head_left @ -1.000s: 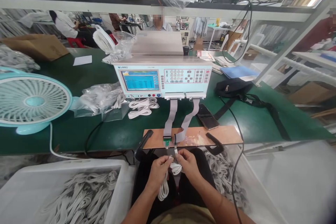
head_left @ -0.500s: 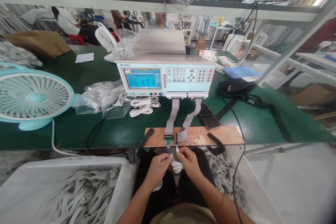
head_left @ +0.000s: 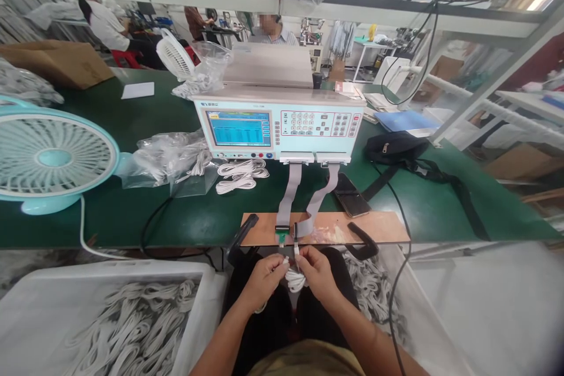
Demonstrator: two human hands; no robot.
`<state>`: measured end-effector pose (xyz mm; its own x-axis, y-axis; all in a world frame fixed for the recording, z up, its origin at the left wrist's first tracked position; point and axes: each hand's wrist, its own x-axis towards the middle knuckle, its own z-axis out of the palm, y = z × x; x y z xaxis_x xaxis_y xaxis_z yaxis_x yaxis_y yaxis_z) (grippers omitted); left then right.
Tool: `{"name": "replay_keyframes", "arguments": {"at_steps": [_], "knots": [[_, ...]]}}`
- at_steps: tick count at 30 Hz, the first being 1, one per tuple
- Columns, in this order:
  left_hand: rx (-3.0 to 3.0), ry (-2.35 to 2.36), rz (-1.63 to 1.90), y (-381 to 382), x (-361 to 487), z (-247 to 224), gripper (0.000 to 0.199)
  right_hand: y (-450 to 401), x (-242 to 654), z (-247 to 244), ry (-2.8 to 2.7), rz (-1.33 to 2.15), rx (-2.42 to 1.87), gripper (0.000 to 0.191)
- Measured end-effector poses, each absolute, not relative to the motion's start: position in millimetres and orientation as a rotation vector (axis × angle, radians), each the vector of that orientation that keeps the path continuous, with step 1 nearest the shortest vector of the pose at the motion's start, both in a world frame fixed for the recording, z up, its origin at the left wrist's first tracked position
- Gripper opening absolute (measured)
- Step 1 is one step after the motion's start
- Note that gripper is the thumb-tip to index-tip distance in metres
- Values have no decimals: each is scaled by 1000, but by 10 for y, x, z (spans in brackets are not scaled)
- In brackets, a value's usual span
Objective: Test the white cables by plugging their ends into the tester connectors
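Observation:
My left hand pinches a white cable end just below the green connector board. Between the hands hangs a coiled white cable. My right hand grips a white plug at the black-ended connector of the right ribbon cable. The left ribbon cable runs down to the green board. Both ribbons come from the tester, whose screen is lit blue. A wooden strip lies beneath the connectors at the table's front edge.
Black clamps flank the strip. Left are a blue fan and a bin of cables; another bin is at right. A phone, pouch and bundled cables lie on the table.
The view has shifted slightly. My left hand has come a little nearer the green board, and the tester's screen shows a different display. My right hand keeps its grip at the right connector.

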<state>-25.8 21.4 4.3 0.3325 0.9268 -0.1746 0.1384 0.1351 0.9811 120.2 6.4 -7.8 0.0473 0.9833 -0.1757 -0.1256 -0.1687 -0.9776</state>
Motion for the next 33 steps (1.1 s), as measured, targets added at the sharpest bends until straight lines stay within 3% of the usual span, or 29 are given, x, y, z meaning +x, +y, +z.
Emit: {"name": "replay_keyframes", "arguments": {"at_steps": [7, 33], "knots": [[1263, 1119, 809, 242, -297, 9, 32, 120, 1144, -62, -722, 1528, -1211, 25], [770, 1106, 1192, 132, 11, -176, 25, 126, 1185, -83, -832, 1467, -1227, 26]]}}
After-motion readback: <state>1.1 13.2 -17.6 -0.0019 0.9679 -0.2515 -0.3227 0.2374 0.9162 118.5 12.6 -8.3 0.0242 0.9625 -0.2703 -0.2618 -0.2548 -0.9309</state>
